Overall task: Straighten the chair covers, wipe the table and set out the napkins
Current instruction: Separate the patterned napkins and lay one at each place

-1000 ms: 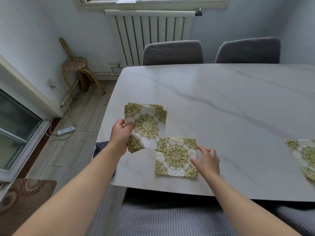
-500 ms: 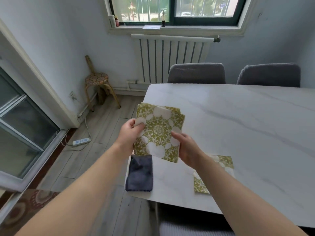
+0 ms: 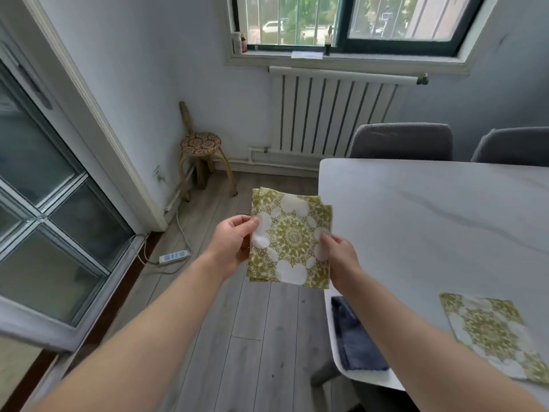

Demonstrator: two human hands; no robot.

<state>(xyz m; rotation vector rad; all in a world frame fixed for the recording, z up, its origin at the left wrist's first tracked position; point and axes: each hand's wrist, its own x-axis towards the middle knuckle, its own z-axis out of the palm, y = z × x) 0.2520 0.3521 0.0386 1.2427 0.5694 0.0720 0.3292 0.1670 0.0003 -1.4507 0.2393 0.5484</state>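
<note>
We held a small stack of napkins [image 3: 292, 239], green and white with a round pattern, up in the air with both hands. The stack hung just off the left edge of the table [image 3: 430, 218], mostly over the wooden floor [image 3: 252, 337], and touched nothing but our fingers. Its sheets were slightly fanned at the top, so several corners showed.

Our left hand [image 3: 234, 242] pinched the stack's left edge, thumb on the upper face and fingers curled behind it. Our right hand [image 3: 341, 257] gripped the right edge the same way, thumb on top and the other fingers tucked underneath, where we could not see them.

One more napkin [image 3: 490, 331] lay flat on the table beside the near edge, well apart from the stack. A dark blue cloth [image 3: 356, 346] lay folded at the near left corner of the table, along the left edge, partly hidden by our right forearm.

Two grey covered chairs [image 3: 401, 141] [image 3: 514, 145] stood pushed in at the far edge. Beyond the table a white radiator [image 3: 332, 111] hung under the window [image 3: 356, 22], a small stool [image 3: 201, 142] stood in the corner of the room, and a power strip [image 3: 174, 256] lay on the floor.
</note>
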